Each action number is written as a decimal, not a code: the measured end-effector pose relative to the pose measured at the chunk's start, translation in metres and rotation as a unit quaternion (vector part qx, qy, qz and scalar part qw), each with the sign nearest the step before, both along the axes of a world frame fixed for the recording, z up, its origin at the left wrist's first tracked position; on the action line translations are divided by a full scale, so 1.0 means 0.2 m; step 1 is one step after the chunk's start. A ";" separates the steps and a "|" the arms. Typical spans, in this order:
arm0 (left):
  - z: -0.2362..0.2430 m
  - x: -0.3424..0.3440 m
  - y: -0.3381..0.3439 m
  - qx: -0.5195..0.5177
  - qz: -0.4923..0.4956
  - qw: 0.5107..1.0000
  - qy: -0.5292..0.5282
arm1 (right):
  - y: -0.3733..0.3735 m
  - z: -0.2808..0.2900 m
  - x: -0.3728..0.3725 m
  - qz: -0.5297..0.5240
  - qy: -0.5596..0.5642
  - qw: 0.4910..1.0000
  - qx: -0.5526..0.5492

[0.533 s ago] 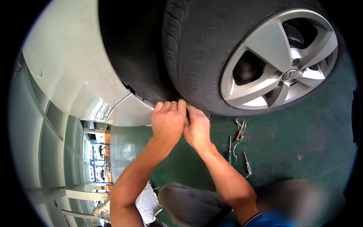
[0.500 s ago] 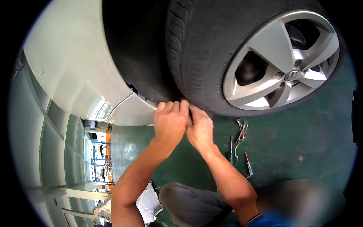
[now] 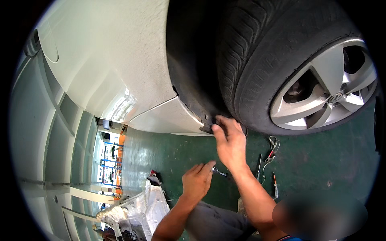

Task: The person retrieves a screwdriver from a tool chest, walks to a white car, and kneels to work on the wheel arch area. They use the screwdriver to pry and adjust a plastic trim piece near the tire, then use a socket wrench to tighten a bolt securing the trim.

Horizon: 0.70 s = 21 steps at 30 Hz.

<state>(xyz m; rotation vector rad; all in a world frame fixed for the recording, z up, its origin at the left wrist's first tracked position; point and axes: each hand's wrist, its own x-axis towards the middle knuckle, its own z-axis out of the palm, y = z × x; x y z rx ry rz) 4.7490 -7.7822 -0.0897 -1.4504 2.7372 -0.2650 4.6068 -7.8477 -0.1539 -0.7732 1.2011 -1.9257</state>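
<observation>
My right hand (image 3: 232,143) reaches up to the lower end of the black wheel-arch liner (image 3: 193,94), beside the tyre (image 3: 253,76). Its fingers are apart, slightly smeared by motion, and its fingertips are at the liner's edge; no held object shows. Lower and to the left, my left hand (image 3: 197,180) is closed, its fingers bent together. A small shiny metal piece (image 3: 219,172) shows at its fingertips; its kind I cannot make out. The pale car body panel (image 3: 161,114) ends in a corner just left of my right hand.
A silver alloy wheel (image 3: 317,96) fills the upper right. On the green floor lie a dark thin screwdriver (image 3: 259,165), a test pen with a red tip (image 3: 275,185) and a coiled cable (image 3: 273,146). A whitish vehicle part (image 3: 146,207) lies at lower left.
My hands were together at the panel's lower corner and have separated. The left has dropped toward me, and the right stays near the liner. The view has shifted, moving the car rightward.
</observation>
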 end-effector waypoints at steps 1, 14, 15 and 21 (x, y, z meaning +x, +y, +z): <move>-0.02 0.01 0.01 0.021 0.027 0.999 0.012 | -0.03 0.03 0.01 -0.031 0.029 0.999 0.015; -0.04 0.03 -0.01 0.119 0.077 0.987 0.072 | -0.20 0.04 0.01 0.090 -0.219 0.970 0.047; -0.04 0.02 -0.01 0.123 0.074 0.987 0.076 | -0.20 0.05 0.01 0.084 -0.228 0.970 0.034; -0.04 0.03 -0.02 0.136 0.081 0.983 0.092 | -0.21 0.05 0.07 0.027 -0.339 0.939 -0.057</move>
